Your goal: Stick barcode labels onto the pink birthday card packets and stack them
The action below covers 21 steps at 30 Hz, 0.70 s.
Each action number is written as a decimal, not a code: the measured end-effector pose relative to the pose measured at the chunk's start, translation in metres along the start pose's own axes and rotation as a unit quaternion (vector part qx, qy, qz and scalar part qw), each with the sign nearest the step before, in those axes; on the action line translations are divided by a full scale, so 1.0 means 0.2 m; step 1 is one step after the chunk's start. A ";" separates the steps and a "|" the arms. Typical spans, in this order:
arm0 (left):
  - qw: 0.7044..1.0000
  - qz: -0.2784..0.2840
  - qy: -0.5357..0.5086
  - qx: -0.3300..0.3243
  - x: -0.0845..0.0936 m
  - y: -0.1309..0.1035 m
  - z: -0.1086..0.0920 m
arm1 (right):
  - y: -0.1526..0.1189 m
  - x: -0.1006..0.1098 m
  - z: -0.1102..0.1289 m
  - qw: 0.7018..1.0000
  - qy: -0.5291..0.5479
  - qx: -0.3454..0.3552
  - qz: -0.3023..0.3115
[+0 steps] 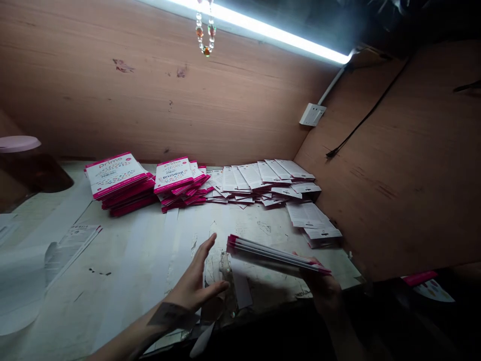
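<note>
My right hand (323,288), in shadow near the front edge, grips the right end of a small stack of pink-and-white packets (276,255). The stack is held above the table, seen nearly edge-on. Left of it, my left hand (201,281) holds nothing; its fingers point up and its thumb is spread toward the stack without touching it. Behind the hands lie two piles of pink-edged packets, a left pile (116,175) and a middle pile (175,175). Pale packets (251,178) lie overlapping in a row to their right.
More packets (310,218) lie at the right by the wooden side wall (394,175). Paper sheets (22,286) and a printed leaflet (71,245) are on the left, below a jar with a pink lid (18,144). A beaded string (206,32) hangs near the lamp.
</note>
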<state>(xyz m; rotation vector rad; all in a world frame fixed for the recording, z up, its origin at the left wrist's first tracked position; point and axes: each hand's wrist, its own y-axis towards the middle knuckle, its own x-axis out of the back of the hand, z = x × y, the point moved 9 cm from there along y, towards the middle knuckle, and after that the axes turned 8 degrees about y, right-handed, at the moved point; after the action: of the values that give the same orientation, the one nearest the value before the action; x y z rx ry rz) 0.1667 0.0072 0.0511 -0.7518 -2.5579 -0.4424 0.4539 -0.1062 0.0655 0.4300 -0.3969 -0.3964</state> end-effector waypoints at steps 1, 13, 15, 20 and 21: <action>1.000 0.012 -0.006 -0.017 -0.05 0.06 -0.02 | -0.04 -0.02 -0.04 0.999 0.029 -0.029 0.015; 0.981 0.082 -0.174 0.025 -0.37 0.24 -0.07 | 0.39 0.34 -0.46 0.983 -0.183 0.008 -0.009; 0.983 0.085 -0.164 0.005 -0.37 0.24 -0.11 | 0.52 0.28 -0.63 0.947 -0.313 0.008 0.076; 0.982 0.077 -0.164 -0.047 -0.38 0.24 -0.16 | 0.60 0.16 -0.71 0.894 -0.436 0.060 0.081; 0.982 0.073 -0.166 -0.050 -0.38 0.24 -0.15 | 0.58 0.16 -0.68 0.894 -0.438 0.062 0.070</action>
<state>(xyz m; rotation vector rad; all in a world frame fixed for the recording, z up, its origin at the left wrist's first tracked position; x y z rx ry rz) 0.2603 0.0002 0.0487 -1.1254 -2.7740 -0.4312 0.5752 0.0204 0.0155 0.3221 -1.3343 -0.4093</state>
